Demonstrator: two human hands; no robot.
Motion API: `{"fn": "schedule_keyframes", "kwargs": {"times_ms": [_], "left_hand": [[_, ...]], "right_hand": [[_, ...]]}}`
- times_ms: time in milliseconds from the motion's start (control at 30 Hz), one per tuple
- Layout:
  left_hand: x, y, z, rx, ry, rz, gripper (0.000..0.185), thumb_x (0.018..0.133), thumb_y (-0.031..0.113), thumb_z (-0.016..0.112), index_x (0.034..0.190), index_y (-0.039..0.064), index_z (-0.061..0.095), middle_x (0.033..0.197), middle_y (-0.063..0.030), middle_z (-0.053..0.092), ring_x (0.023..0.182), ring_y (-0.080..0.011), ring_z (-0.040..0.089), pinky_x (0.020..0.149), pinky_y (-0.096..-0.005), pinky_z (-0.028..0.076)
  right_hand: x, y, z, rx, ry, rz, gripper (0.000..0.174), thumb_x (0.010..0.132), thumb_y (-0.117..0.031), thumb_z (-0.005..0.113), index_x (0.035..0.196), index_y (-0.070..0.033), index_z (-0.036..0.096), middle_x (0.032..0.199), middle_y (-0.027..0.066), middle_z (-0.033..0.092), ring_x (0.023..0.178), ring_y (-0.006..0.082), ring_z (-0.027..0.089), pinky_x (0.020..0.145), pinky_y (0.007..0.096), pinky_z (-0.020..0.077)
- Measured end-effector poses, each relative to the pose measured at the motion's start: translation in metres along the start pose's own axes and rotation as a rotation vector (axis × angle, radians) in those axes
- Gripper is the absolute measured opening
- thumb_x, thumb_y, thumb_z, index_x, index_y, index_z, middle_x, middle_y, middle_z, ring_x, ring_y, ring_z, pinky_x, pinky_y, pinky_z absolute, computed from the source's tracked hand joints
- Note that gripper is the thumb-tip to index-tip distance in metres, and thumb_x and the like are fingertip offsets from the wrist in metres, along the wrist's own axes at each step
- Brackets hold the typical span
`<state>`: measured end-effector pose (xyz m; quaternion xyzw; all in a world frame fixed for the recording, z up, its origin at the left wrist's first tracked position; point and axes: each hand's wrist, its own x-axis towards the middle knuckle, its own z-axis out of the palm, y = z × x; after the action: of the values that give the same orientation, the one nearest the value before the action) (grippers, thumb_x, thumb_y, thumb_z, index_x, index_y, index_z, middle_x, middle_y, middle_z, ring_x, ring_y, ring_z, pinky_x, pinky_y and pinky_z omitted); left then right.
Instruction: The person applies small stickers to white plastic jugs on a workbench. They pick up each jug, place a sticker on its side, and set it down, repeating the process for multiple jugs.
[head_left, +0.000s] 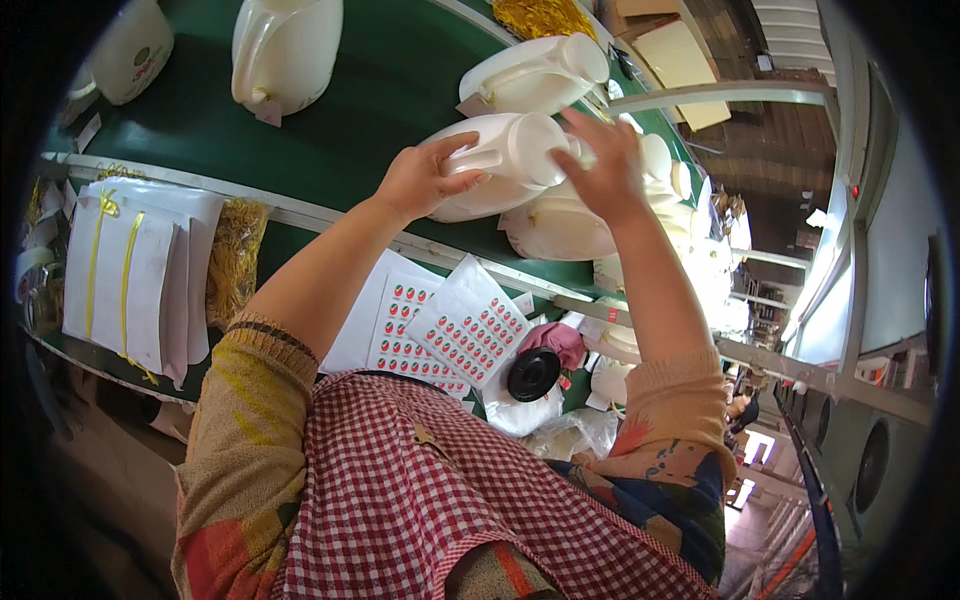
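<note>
My left hand (427, 176) grips the handle of a white plastic jug (480, 199) that lies tilted over the green work surface (375, 90), its round white cap (538, 148) towards the right. Beside that cap is my right hand (604, 161), blurred, its fingers spread; whether it touches the cap or a neighbouring jug cannot be told. Another white jug (525, 79) with a small tag lies just behind, and one more (559, 225) lies below my right hand. Farther left stands a jug (289, 56) with a tag at its neck.
Sheets of red and green round stickers (472, 326) lie before me, near a black disc (534, 373) and a pink cloth (556, 341). White paper bundles with yellow ribbon (120, 277) and a bag of gold cords (234, 262) are at left. A metal rail (300, 212) edges the surface.
</note>
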<state>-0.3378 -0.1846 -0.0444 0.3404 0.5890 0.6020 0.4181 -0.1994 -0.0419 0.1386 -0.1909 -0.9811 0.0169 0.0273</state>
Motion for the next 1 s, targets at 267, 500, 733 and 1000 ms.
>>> {"fn": "schedule_keyframes", "kwargs": {"times_ms": [267, 500, 733, 1000], "left_hand": [[-0.072, 0.001, 0.057, 0.281, 0.244, 0.056, 0.033, 0.090, 0.039, 0.061, 0.095, 0.007, 0.052, 0.078, -0.0208, 0.062, 0.075, -0.0431, 0.060, 0.065, -0.0486, 0.047], [-0.040, 0.012, -0.006, -0.132, -0.354, -0.281, 0.030, 0.089, 0.032, 0.068, 0.090, 0.002, 0.070, 0.065, 0.0014, 0.057, 0.054, -0.0066, 0.049, 0.051, -0.0239, 0.040], [-0.060, -0.021, 0.041, -0.044, 0.122, 0.095, 0.030, 0.087, 0.029, 0.070, 0.083, 0.001, 0.061, 0.059, -0.0053, 0.055, 0.059, -0.0074, 0.047, 0.053, -0.0304, 0.043], [-0.056, 0.002, 0.013, -0.244, 0.141, 0.072, 0.024, 0.089, 0.023, 0.069, 0.078, 0.004, 0.059, 0.065, 0.0041, 0.053, 0.060, -0.0047, 0.044, 0.052, -0.0238, 0.037]], "right_hand": [[-0.005, -0.037, 0.089, 0.035, 0.323, 0.159, 0.058, 0.078, -0.041, 0.064, 0.128, -0.015, 0.052, 0.126, 0.0102, 0.049, 0.113, 0.0370, 0.045, 0.091, 0.0529, 0.0383], [-0.012, -0.011, 0.061, 0.042, 0.163, -0.384, 0.062, 0.077, -0.045, 0.065, 0.130, -0.017, 0.051, 0.128, 0.0096, 0.048, 0.116, 0.0353, 0.045, 0.091, 0.0493, 0.0385], [-0.011, -0.040, 0.091, -0.001, 0.454, 0.073, 0.058, 0.073, -0.041, 0.069, 0.123, -0.013, 0.057, 0.120, 0.0095, 0.053, 0.106, 0.0329, 0.050, 0.087, 0.0480, 0.0407], [-0.023, -0.013, 0.073, 0.260, 0.450, 0.238, 0.068, 0.080, -0.046, 0.067, 0.136, -0.012, 0.049, 0.143, 0.0166, 0.039, 0.130, 0.0373, 0.037, 0.105, 0.0515, 0.0302]]}}
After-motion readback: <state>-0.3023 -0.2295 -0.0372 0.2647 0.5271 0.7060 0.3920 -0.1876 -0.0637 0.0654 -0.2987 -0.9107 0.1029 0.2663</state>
